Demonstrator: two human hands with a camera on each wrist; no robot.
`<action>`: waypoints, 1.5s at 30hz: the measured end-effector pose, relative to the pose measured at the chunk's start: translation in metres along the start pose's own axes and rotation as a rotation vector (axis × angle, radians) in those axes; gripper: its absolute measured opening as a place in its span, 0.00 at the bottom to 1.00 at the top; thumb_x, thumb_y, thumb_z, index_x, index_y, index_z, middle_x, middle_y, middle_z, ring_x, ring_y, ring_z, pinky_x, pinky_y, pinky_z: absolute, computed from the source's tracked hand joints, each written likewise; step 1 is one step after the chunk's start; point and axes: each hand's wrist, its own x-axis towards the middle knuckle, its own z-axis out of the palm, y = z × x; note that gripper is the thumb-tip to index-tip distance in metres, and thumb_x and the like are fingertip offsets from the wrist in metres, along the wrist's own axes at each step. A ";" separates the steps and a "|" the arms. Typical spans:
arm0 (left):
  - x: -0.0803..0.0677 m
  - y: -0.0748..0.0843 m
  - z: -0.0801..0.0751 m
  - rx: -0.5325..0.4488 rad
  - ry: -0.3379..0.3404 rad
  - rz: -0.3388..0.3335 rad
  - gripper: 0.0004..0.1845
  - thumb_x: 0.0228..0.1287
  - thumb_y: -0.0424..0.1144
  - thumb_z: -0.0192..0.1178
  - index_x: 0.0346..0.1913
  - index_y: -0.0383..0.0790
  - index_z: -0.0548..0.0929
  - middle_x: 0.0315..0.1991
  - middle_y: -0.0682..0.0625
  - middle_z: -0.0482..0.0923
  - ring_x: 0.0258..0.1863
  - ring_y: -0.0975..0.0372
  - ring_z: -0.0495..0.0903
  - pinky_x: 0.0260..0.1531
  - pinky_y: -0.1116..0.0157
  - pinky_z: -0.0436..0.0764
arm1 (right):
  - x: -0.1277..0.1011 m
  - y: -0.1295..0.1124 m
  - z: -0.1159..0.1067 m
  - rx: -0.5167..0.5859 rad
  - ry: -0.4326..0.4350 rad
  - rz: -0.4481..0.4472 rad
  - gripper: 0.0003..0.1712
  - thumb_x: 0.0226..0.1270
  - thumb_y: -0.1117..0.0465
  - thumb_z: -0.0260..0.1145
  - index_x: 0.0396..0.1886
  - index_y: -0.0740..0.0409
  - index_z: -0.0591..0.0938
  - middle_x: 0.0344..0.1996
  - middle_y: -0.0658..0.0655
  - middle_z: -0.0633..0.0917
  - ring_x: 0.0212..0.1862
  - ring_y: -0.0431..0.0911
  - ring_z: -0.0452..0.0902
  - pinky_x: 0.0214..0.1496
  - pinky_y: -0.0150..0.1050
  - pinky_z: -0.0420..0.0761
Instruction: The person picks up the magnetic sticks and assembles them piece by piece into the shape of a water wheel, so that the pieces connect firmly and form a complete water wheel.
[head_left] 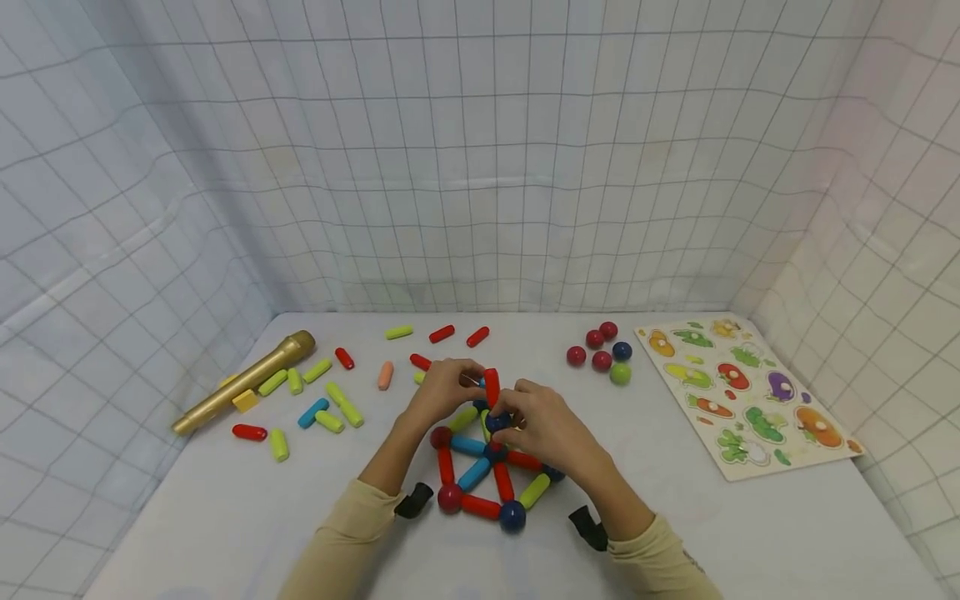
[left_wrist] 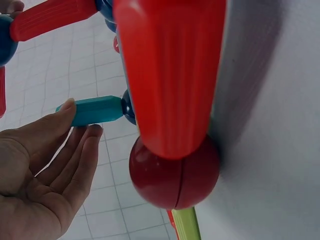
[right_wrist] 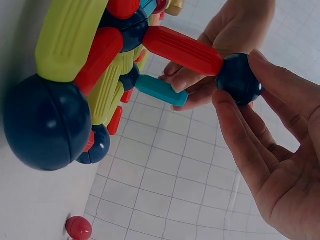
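we see both hands over a frame of rods and balls in the middle of the table, near its near edge. the right hand pinches a dark blue ball between thumb and fingers at the top of the frame, where a red rod meets it. the left hand has its fingers relaxed, their tips touching a teal rod that sticks out from the frame. loose rods lie to the left, a gold microphone beyond them, spare balls and a puzzle board to the right.
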 end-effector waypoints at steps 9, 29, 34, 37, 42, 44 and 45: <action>-0.036 -0.031 -0.020 0.029 -0.150 -0.177 0.17 0.56 0.38 0.71 0.48 0.40 0.83 0.40 0.49 0.84 0.39 0.60 0.81 0.41 0.62 0.83 | 0.000 0.001 0.000 0.025 -0.036 0.034 0.13 0.56 0.58 0.75 0.41 0.51 0.83 0.37 0.49 0.79 0.41 0.42 0.80 0.41 0.31 0.82; -0.049 -0.045 -0.026 0.085 -0.234 -0.200 0.11 0.56 0.40 0.71 0.40 0.39 0.87 0.31 0.52 0.83 0.33 0.62 0.74 0.34 0.67 0.77 | 0.014 0.095 -0.053 -0.136 0.250 0.386 0.21 0.65 0.53 0.67 0.55 0.56 0.80 0.54 0.65 0.78 0.53 0.59 0.76 0.50 0.54 0.80; -0.051 -0.045 -0.018 0.082 -0.235 -0.228 0.10 0.55 0.39 0.72 0.38 0.39 0.87 0.29 0.53 0.82 0.31 0.62 0.74 0.32 0.68 0.76 | 0.012 0.151 -0.050 -0.216 0.130 0.631 0.26 0.62 0.58 0.67 0.59 0.61 0.77 0.61 0.73 0.72 0.62 0.68 0.68 0.60 0.62 0.73; -0.052 -0.045 -0.018 0.074 -0.226 -0.240 0.09 0.55 0.38 0.72 0.38 0.39 0.87 0.28 0.53 0.82 0.31 0.61 0.74 0.32 0.68 0.76 | 0.013 0.164 -0.045 -0.191 0.091 0.646 0.26 0.61 0.60 0.67 0.59 0.63 0.77 0.58 0.74 0.74 0.59 0.67 0.71 0.59 0.61 0.73; -0.050 -0.043 -0.021 0.059 -0.222 -0.245 0.10 0.55 0.39 0.71 0.38 0.39 0.86 0.30 0.52 0.82 0.33 0.61 0.74 0.33 0.67 0.76 | 0.014 0.165 -0.048 -0.163 0.099 0.650 0.23 0.61 0.62 0.66 0.56 0.65 0.79 0.54 0.71 0.80 0.52 0.63 0.75 0.56 0.58 0.76; -0.049 -0.043 -0.023 0.057 -0.227 -0.248 0.10 0.56 0.40 0.71 0.38 0.39 0.87 0.30 0.52 0.82 0.33 0.61 0.74 0.33 0.67 0.76 | 0.013 0.158 -0.054 -0.162 0.108 0.647 0.22 0.61 0.62 0.65 0.55 0.65 0.79 0.53 0.70 0.81 0.50 0.61 0.76 0.53 0.56 0.77; -0.048 -0.042 -0.024 0.057 -0.229 -0.250 0.10 0.56 0.40 0.71 0.38 0.39 0.87 0.30 0.52 0.82 0.33 0.61 0.74 0.33 0.67 0.76 | 0.012 0.152 -0.057 -0.156 0.119 0.638 0.22 0.61 0.62 0.65 0.55 0.66 0.79 0.52 0.70 0.81 0.49 0.61 0.76 0.52 0.55 0.77</action>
